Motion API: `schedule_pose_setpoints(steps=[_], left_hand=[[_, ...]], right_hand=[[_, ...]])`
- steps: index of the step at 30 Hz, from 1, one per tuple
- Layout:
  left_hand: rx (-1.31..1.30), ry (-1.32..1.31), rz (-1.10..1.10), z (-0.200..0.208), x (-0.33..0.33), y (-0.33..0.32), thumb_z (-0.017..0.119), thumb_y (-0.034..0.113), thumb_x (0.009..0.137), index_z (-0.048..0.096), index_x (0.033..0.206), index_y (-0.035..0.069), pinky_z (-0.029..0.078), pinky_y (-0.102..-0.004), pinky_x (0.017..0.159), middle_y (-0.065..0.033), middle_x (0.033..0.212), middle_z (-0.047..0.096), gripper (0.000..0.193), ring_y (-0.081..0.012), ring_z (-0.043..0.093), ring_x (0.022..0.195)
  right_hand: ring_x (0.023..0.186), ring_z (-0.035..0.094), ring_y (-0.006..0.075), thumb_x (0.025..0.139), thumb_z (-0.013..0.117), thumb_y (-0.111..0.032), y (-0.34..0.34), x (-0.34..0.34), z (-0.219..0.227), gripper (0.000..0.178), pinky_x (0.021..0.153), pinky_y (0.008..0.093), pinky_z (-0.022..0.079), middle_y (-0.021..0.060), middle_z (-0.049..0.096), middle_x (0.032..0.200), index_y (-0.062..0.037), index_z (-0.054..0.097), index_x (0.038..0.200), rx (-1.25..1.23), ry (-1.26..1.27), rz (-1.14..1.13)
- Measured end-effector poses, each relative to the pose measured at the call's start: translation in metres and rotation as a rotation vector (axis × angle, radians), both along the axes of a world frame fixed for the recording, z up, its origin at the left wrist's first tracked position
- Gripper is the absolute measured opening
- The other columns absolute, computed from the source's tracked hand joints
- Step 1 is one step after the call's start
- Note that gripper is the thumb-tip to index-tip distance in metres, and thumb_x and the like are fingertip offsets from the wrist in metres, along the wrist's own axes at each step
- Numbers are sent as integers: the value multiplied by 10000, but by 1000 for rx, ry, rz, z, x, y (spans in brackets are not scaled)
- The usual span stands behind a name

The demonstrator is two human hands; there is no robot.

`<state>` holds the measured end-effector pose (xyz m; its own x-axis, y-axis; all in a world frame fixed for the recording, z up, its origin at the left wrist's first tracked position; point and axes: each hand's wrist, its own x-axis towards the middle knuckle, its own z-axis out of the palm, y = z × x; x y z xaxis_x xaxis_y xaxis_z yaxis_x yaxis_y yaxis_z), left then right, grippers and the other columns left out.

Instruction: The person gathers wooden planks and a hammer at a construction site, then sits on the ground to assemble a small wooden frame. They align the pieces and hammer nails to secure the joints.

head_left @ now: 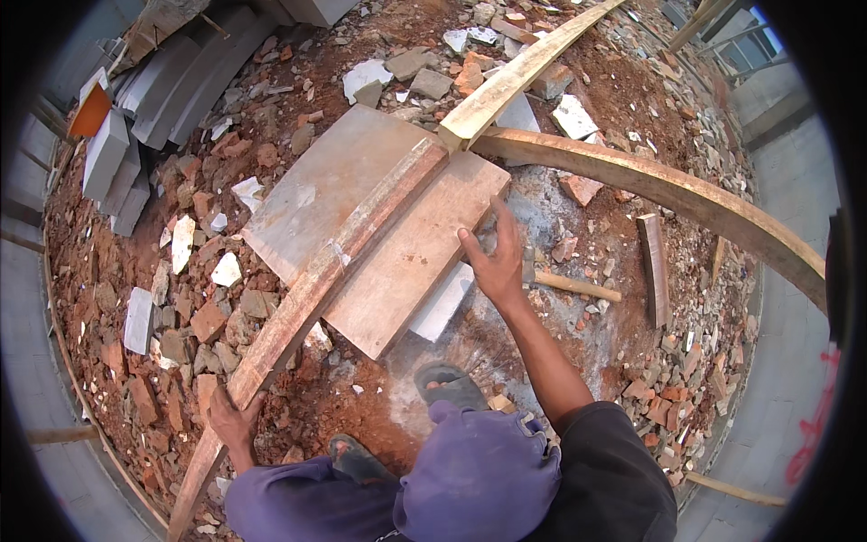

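A long reddish-brown wooden beam [298, 307] runs from the lower left up to the middle. Around its near part my left hand [237, 421] is closed. A flat wooden board [424, 248] lies along the beam's right side. At the board's right edge is my right hand [497, 257], its thumb and fingers apart and gripping that edge; the undersides of the fingers are hidden. Beyond the beam, a broad greyish panel [334, 172] lies tilted on the rubble. A white block [444, 303] shows from under the board's near right side.
A pale timber [524, 77] and a curved-looking beam [668, 181] meet at the beam's far end. A wooden handle [578, 286] and a short wood piece [654, 271] lie to the right. Broken brick and stone [208, 321] cover the ground. Grey blocks [181, 86] stand far left.
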<state>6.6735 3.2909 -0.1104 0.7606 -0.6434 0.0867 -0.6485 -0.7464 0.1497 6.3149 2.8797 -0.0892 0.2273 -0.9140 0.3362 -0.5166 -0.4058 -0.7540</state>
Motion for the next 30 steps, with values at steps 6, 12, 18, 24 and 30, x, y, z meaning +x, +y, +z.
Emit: schedule_pose_setpoints(steps=[6,12,18,24,30], left_hand=[[36,-37,21,1,1,-8,862,572,688,578,1159,-11,482,-521,842,-230,1064,605,802,-444,595,969],[28,-115,12,-4,-2,-6,860,552,700,578,1235,-6,487,-517,891,-220,1140,609,822,-438,599,1037],[66,-93,3,-8,2,-3,826,570,743,559,1281,-13,456,-510,958,-220,1174,606,837,-428,587,1090],[110,-119,9,-6,1,-5,801,591,768,539,1318,-13,424,-497,1008,-224,1199,605,857,-421,572,1132],[81,-121,-4,-11,1,1,776,617,773,540,1288,-22,405,-495,1018,-221,1172,603,853,-414,562,1137]], right_hand=[[1332,511,336,950,717,-295,-36,18,19,694,1057,431,466,259,498,1440,67,421,1463,216,-364,-37],[1324,521,333,944,721,-297,22,33,8,694,1047,429,476,249,512,1419,69,428,1456,261,-298,50],[1272,552,323,941,720,-272,18,11,5,654,1021,420,492,232,538,1376,58,451,1437,187,-221,-34],[1244,570,269,954,716,-270,-8,-17,-6,636,1008,397,498,211,549,1364,54,456,1436,187,-286,-182],[1282,519,295,994,511,-590,-36,-68,0,800,1041,426,431,209,501,1404,31,383,1482,448,-932,-385]])
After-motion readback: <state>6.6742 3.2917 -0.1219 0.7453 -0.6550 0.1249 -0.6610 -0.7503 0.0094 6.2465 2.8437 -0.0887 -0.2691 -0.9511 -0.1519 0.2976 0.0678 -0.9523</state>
